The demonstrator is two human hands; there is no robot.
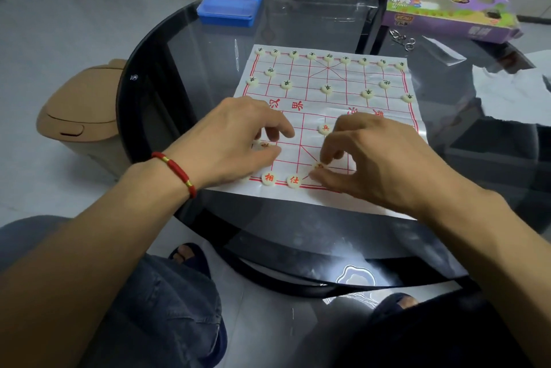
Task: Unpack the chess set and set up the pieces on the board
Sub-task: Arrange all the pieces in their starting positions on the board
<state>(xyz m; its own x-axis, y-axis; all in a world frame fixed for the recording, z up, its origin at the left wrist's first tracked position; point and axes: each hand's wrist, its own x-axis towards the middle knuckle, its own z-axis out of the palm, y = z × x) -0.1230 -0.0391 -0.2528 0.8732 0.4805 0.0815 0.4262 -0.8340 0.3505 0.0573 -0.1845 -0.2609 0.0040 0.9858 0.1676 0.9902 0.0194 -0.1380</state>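
Near red row half set, far side done.
Our right hand [366, 156] pinched a red piece [319, 165]; left hand [235, 135] grip unclear; a sleeve drag could scatter the paper board [313, 194].

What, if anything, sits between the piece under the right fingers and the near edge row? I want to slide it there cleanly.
Nothing visible blocks it. The right hand pinches a red-marked piece just above the near row of the board; the nearest piece there sits to its left. The hand hides the squares to the right.

Dim, soft, glare on glass table [298, 233]
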